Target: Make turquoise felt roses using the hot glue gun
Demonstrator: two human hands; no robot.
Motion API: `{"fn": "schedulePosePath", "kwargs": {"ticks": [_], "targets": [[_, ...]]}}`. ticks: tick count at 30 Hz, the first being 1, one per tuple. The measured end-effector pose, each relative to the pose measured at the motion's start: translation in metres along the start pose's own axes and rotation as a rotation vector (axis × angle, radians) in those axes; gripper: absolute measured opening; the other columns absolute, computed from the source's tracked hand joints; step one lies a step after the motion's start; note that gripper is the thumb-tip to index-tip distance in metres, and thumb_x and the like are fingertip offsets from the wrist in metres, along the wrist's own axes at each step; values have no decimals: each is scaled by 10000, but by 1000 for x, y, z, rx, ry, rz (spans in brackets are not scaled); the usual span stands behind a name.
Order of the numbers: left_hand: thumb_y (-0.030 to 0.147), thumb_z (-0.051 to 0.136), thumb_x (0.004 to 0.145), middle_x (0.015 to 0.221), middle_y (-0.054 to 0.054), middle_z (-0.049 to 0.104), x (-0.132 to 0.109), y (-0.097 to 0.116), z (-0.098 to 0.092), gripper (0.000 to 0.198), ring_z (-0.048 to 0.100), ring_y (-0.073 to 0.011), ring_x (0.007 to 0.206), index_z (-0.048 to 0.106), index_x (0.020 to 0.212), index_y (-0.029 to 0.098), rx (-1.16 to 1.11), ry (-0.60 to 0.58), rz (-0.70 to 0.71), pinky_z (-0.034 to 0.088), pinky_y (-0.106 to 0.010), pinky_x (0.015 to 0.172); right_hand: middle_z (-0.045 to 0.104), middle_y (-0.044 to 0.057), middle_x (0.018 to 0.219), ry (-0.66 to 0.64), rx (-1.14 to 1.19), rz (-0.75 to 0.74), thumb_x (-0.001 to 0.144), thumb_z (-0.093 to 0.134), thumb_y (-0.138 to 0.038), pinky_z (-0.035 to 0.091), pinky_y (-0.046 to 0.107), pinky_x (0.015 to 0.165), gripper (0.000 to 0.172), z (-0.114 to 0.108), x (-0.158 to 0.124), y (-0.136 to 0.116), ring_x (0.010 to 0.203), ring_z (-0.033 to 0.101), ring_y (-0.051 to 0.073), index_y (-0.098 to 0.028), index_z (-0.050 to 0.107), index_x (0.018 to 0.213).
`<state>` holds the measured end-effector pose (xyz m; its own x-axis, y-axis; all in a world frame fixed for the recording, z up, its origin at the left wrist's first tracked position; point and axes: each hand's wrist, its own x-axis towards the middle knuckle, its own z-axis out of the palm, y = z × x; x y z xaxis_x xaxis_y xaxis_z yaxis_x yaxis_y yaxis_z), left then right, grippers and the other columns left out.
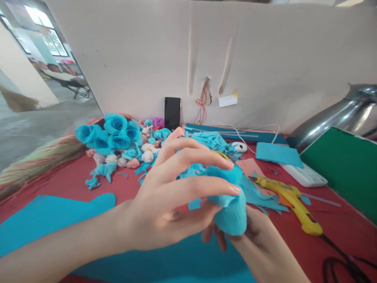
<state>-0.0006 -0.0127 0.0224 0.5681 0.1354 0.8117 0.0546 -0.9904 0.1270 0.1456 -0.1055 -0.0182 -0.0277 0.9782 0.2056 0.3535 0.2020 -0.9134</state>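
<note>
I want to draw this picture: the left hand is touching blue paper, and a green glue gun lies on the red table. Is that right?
Not quite: the glue gun is yellow, not green, as the head view shows. It does lie on the red table, and the left hand is touching blue paper.

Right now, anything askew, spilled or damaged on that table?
Mostly tidiness: right of the right hand, the glue gun lies on its side, unstanded, nozzle close to peach paper. Can't tell if it's hot. Blue scraps lie in a messy heap. No spill shows.
</note>
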Motion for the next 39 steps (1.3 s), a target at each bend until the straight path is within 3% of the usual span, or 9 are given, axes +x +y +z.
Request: {"fn": "schedulePosePath", "kwargs": {"ticks": [9, 13, 17, 25, 28, 32, 34, 37, 39], "targets": [[164, 572, 768, 864, 32, 591, -3, 2, -6, 121, 416, -151, 977, 616, 741, 273, 116, -37, 58, 240, -412, 1045, 481, -64, 440, 137, -237, -53, 759, 424, -168, 313, 128, 354, 228, 2, -4, 2, 365, 437, 56, -196, 529, 558], [204, 595, 764, 815, 49, 598, -3, 2, -7, 99, 428, -154, 936, 630, 738, 293, 172, -20, 48, 225, -423, 1057, 581, -44, 545, 122, -218, -50, 721, 425, -139, 414, 125, 459, 205, 2, -3, 3, 485, 553, 79, -202, 595, 625], [258, 563, 796, 776, 44, 598, -2, 3, -4, 102, 415, -156, 916, 612, 717, 299, 205, 50, 84, 191, -428, 1066, 615, -25, 574, 107, -215, -38, 698, 418, -145, 434, 155, 471, 230, 1, -2, 2, 489, 559, 99, -194, 640, 662], [207, 591, 755, 762, 41, 613, -2, 2, -4, 74, 435, -155, 877, 595, 738, 279, 211, 35, 62, 251, -400, 1041, 481, -41, 449, 116, -277, -96, 717, 426, -145, 360, 157, 363, 193, 3, -4, 1, 385, 459, 86, -195, 489, 541], [274, 624, 715, 740, 41, 609, -1, 3, -4, 63, 477, -161, 825, 563, 728, 270, 155, 72, 52, 278, -372, 1007, 498, -30, 478, 158, -268, -144, 762, 452, -191, 401, 159, 390, 195, 2, -2, 6, 414, 470, 96, -199, 487, 571], [244, 514, 805, 922, 0, 595, 0, 5, -3, 117, 519, -156, 905, 541, 918, 233, -130, 103, -177, 334, -325, 976, 613, 28, 687, 192, -247, -160, 838, 459, -269, 515, 227, 584, 153, -4, -2, 19, 634, 594, 161, -196, 593, 834], [223, 439, 859, 987, -4, 579, 1, 4, -3, 162, 533, -128, 920, 539, 987, 216, -322, 47, -357, 439, -238, 852, 610, 34, 684, 261, -328, -199, 845, 479, -311, 523, 244, 578, 173, -6, -2, 24, 605, 589, 168, -194, 602, 875], [263, 412, 883, 903, 20, 606, 4, 3, -2, 175, 576, -88, 804, 577, 919, 216, -621, -55, -631, 488, -148, 645, 584, 25, 629, 318, -412, -281, 877, 425, -333, 518, 234, 549, 221, -7, 1, 27, 545, 562, 157, -194, 595, 845], [276, 441, 869, 808, 27, 610, 6, 2, 0, 166, 581, -89, 765, 590, 845, 207, -788, -107, -770, 492, -148, 650, 575, 22, 628, 324, -423, -316, 893, 394, -321, 519, 234, 572, 216, -8, 3, 29, 554, 563, 156, -201, 569, 856]]}}
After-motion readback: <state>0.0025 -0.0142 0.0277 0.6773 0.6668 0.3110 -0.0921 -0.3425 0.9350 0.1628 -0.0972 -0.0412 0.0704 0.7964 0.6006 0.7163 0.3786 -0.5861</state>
